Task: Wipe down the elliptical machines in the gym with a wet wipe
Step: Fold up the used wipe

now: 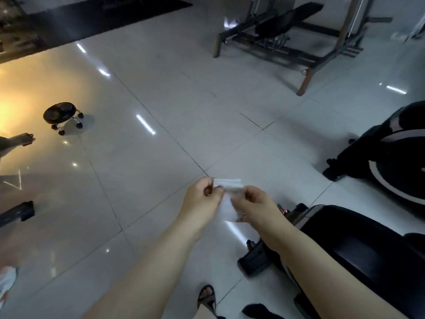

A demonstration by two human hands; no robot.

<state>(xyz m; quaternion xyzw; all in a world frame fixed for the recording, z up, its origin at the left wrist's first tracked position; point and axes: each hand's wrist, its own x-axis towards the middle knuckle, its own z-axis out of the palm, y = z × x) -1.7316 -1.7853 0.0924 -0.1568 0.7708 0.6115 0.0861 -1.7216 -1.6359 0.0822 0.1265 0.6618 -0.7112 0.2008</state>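
Both hands, left hand (202,199) and right hand (253,203), pinch the wet wipe (230,184) (folded).

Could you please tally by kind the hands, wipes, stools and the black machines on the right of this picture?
Hands: 2, left hand and right hand, both pinching the wipe
White wet wipe: 1
Black elliptical machines: 2
Black rolling stool: 1
Total: 6

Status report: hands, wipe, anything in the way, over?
Left hand, right hand both pinch wet wipe. Elliptical machine close right, untouched. Nothing seen between.
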